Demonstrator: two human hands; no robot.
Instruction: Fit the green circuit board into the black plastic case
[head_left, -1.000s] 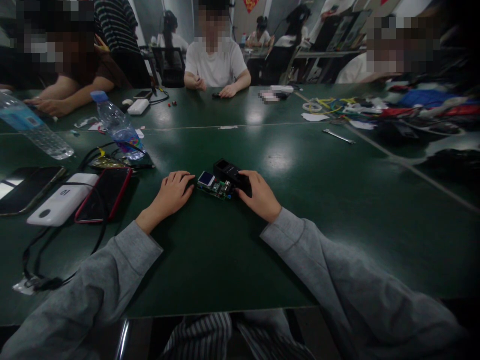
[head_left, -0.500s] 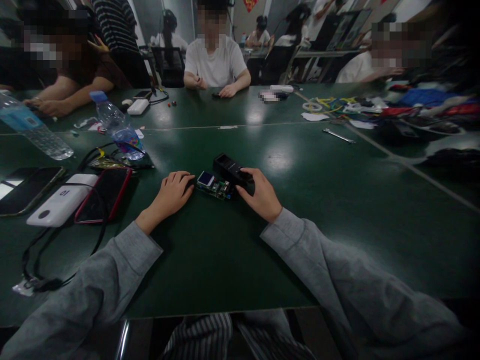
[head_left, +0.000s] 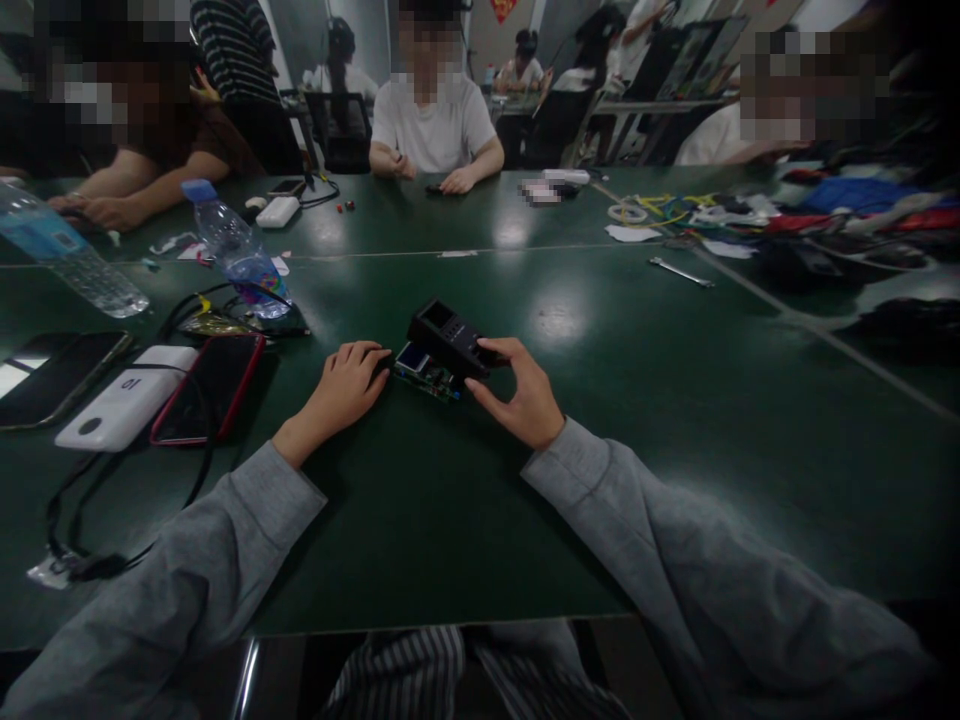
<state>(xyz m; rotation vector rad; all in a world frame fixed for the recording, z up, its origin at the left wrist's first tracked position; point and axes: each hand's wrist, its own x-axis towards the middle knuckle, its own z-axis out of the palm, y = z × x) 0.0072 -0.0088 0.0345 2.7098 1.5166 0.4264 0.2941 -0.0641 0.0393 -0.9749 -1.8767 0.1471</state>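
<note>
Right hand (head_left: 526,398) clamped on boxy black case (head_left: 452,336), left hand (head_left: 342,386) open beside green circuit board (head_left: 424,381)

circuit board (head_left: 426,382): partly hidden by black case (head_left: 452,336) | left bottle (head_left: 71,255): edge-cropped

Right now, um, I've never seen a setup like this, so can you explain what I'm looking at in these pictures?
There is no robot: these are a person's two bare hands, in grey sleeves. Every picture comes from one camera worn on the head, looking forward and down.

The right hand holds a black casing with a window, tilted over a green circuit board. The left hand rests beside the board; whether it grips anything is unclear.

On the green table, to the left, are a red-edged phone, a white power bank and two plastic bottles. Farther right lie a wrench and tangled cables.
</note>
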